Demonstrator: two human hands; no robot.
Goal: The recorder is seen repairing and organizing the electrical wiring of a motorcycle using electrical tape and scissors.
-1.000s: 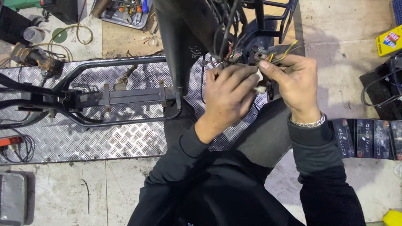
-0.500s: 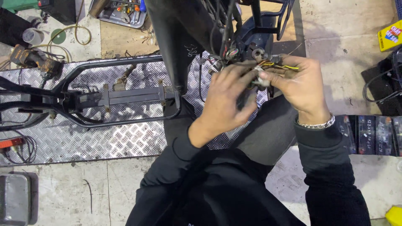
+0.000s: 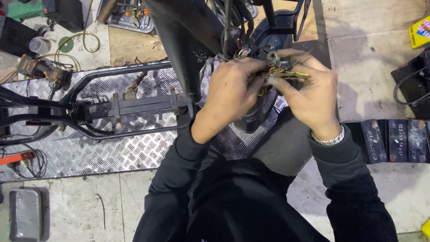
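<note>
Your left hand (image 3: 233, 87) and right hand (image 3: 309, 92) both pinch the thin wire bundle (image 3: 280, 71) at the black scooter frame (image 3: 188, 40) above the checker plate (image 3: 134, 152); it looks light, limp and fragile, so grip the connector body, not the 2 strands.

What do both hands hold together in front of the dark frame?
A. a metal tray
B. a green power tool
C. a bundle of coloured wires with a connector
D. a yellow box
C: the left hand and the right hand pinch the coloured wires between their fingertips.
</note>
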